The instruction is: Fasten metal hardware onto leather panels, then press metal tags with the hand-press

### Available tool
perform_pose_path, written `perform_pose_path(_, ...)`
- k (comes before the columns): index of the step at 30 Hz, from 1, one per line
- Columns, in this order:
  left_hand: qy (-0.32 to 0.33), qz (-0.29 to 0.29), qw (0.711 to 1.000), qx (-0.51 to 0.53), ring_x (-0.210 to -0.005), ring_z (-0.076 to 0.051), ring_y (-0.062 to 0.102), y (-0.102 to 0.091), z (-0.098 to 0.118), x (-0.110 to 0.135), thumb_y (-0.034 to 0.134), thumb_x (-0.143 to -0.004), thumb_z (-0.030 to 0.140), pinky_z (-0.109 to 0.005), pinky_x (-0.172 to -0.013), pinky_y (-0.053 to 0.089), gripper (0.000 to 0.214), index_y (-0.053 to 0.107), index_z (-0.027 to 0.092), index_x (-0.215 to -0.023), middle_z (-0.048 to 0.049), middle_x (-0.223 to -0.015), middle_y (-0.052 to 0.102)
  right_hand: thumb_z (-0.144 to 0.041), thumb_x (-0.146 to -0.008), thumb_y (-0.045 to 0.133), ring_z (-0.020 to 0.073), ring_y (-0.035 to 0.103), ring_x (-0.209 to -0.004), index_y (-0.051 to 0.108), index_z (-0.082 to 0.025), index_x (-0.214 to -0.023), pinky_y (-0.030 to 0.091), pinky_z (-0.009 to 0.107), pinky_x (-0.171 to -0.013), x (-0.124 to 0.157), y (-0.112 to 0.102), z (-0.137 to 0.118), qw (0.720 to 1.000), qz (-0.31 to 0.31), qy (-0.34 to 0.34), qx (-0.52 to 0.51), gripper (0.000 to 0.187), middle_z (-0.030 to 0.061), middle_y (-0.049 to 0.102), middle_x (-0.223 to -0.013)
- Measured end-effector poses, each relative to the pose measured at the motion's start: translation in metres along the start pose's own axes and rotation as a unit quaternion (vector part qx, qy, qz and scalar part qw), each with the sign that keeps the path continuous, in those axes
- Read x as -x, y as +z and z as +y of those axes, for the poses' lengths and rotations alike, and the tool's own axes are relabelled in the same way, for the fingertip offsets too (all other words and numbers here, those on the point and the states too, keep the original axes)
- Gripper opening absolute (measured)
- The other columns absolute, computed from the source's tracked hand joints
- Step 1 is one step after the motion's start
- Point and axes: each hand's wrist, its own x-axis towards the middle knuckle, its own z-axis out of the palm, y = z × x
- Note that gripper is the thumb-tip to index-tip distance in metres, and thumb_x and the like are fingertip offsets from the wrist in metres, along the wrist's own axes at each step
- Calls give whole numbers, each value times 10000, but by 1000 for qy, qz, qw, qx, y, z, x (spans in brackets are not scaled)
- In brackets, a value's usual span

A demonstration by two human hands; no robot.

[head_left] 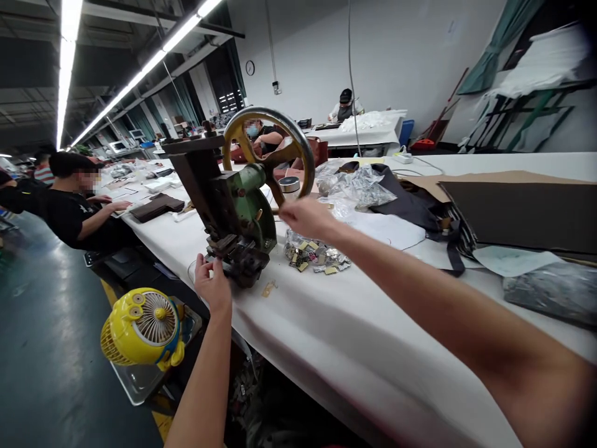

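Note:
A green and black hand press (254, 214) stands on the white-covered table, with a large yellow-spoked handwheel (308, 152) at its far side. My right hand (305, 218) is closed around the wheel at its lower rim. Close to the press's lower die (240, 258), my left hand (212, 283) has its fingers bent together at the front edge. Whatever those fingertips hold is too small to make out. Small tan scraps (269, 288) lie by the press base. To its right sits a plastic bag of small metal pieces (317, 252), some of them gold-coloured.
A yellow fan (144, 326) rests on a metal tray (135, 382) beside the table's left edge. Clear plastic bags (359, 186), dark fabric (410, 205) and a dark board (522, 211) cover the table's right. Co-workers sit at the left and at the back.

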Motion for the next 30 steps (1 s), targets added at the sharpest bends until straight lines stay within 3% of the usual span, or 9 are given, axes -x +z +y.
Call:
perform_pose_path(2,-9,-10,1000,25,-1294,-260,622,-24,-15,16,537,-952,420,-435,-1101,493,247,602,200,-860,-155,-1482,570,-228,-947,573,276,674,-921,782,-196,-943,532,401,-844,42,33,9,996,-75,8,47,212,90,737,-907)
perform_pose_path(5,-33,-54,997,-38,-1234,-275,653,-75,-57,51,547,-922,417,-455,-1095,486,249,593,216,-783,-126,-1406,636,-212,-928,580,278,667,-991,769,-234,-1113,504,332,-768,77,66,25,981,-154,13,119,265,106,716,-1100)
perform_pose_path(9,-122,-188,949,-220,-1105,-397,687,-132,-114,94,606,-818,471,-554,-958,542,266,639,226,-717,-157,-1097,751,-251,-921,600,309,643,-1050,737,-211,-1207,493,331,-741,87,82,39,979,-162,15,121,319,147,651,-1233)
perform_pose_path(12,-118,-218,937,-246,-1034,-410,702,-144,-111,108,627,-811,519,-536,-858,585,304,690,221,-815,-157,-994,749,-234,-957,526,294,645,-1021,738,-197,-1181,487,332,-755,89,86,43,984,-145,19,99,310,148,659,-1196)
perform_pose_path(14,-65,-204,957,-197,-1031,-350,702,-134,-79,109,579,-885,523,-480,-847,600,334,707,223,-955,-132,-1068,737,-230,-975,489,283,648,-1012,738,-202,-1177,487,336,-779,92,88,46,988,-129,22,86,322,138,672,-1178)
perform_pose_path(17,36,-195,977,-81,-978,-255,695,-101,-9,107,556,-961,466,-399,-841,601,313,692,229,-1113,-95,-1125,715,-255,-991,473,264,653,-1014,749,-195,-1145,499,344,-837,96,88,50,996,-61,58,-19,321,115,700,-1138)
perform_pose_path(21,65,-276,958,42,-938,-201,694,-45,63,106,605,-966,409,-334,-787,597,296,669,226,-1189,-94,-1162,710,-433,-990,501,192,656,-755,741,-152,-1112,540,312,-696,99,84,49,964,15,112,-239,389,83,727,-912)
perform_pose_path(25,-46,-363,920,143,-875,-181,701,2,87,104,685,-911,428,-290,-687,584,527,561,206,-1372,-120,-1178,711,-578,-859,678,142,593,-622,742,-162,-1040,522,277,-585,101,81,36,874,7,128,-470,459,48,695,-805)
perform_pose_path(30,-80,-379,898,208,-699,-145,639,17,93,98,697,-901,450,-264,-654,533,309,717,175,-1040,-40,-812,715,-527,-871,689,151,608,-673,737,-173,-983,503,272,-617,104,84,20,877,-37,93,-470,375,38,702,-801)
